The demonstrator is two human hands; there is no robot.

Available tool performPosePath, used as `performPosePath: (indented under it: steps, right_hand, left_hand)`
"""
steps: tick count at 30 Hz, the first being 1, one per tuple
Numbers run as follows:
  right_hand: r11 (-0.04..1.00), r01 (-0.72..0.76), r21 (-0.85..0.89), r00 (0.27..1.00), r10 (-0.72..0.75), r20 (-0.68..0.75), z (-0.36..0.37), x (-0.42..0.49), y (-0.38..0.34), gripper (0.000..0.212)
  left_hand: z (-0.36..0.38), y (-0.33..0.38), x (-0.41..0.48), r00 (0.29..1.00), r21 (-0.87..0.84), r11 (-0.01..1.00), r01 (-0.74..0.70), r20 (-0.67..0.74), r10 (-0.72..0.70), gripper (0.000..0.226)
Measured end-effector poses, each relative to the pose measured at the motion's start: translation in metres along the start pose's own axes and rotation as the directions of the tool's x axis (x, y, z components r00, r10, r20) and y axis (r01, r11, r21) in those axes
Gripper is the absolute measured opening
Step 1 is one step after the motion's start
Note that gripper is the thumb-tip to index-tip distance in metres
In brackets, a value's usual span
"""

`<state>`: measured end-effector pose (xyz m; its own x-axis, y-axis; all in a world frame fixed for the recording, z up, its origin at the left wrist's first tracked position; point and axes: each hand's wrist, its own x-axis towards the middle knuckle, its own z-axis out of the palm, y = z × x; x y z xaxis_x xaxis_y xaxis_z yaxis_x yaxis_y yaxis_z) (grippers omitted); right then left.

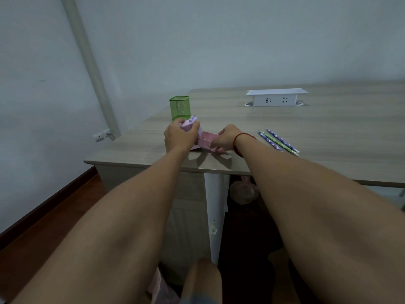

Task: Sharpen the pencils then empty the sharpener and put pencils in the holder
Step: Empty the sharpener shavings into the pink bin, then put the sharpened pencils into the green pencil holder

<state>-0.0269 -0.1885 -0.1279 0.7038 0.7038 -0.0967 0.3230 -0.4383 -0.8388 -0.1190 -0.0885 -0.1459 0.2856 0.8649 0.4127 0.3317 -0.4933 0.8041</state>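
A lilac pencil sharpener (190, 124) stands on the wooden desk (306, 132) near its front left corner. My left hand (178, 136) grips the sharpener's body from the left. My right hand (225, 138) pinches a pink drawer (206, 140) that sticks out of the sharpener's right side. Just behind the sharpener stands a green mesh holder (179, 107), with nothing showing above its rim. Three patterned pencils (278, 141) lie side by side on the desk to the right of my right hand.
A white socket box (276, 97) sits at the back of the desk. The desk's front edge runs just below my hands. Under the desk are a cabinet (188, 207) and a pale pink object (243, 190). The wall is to the left.
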Motion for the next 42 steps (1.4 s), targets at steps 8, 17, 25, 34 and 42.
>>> performPosePath:
  steps: [8,17,25,34,42]
  right_hand:
    - [0.999,0.025,0.042,0.999,-0.027,0.027,0.001,0.002,-0.004,0.043]
    - [0.995,0.103,0.014,0.995,-0.103,-0.008,0.019,0.002,-0.002,0.047]
    - [0.988,0.151,0.031,0.986,-0.149,-0.073,0.035,0.004,-0.001,0.061]
    - [0.966,0.252,-0.053,0.968,-0.251,0.017,0.096,0.005,-0.041,0.043]
    - [0.968,0.225,-0.111,0.974,-0.22,0.057,0.114,0.009,-0.059,0.058]
  left_hand:
    - [0.001,0.0,-0.001,0.992,0.046,0.993,-0.105,0.079,0.101,0.061]
    - [-0.007,-0.014,-0.001,0.979,-0.126,0.974,0.19,-0.046,-0.197,0.056]
    - [-0.01,-0.021,0.006,0.981,-0.095,0.978,0.185,0.071,-0.179,0.06]
    - [-0.056,-0.054,0.02,0.983,0.138,0.975,0.175,-0.088,-0.164,0.063]
    - [-0.082,-0.06,0.03,0.942,0.08,0.955,0.287,-0.206,-0.266,0.06]
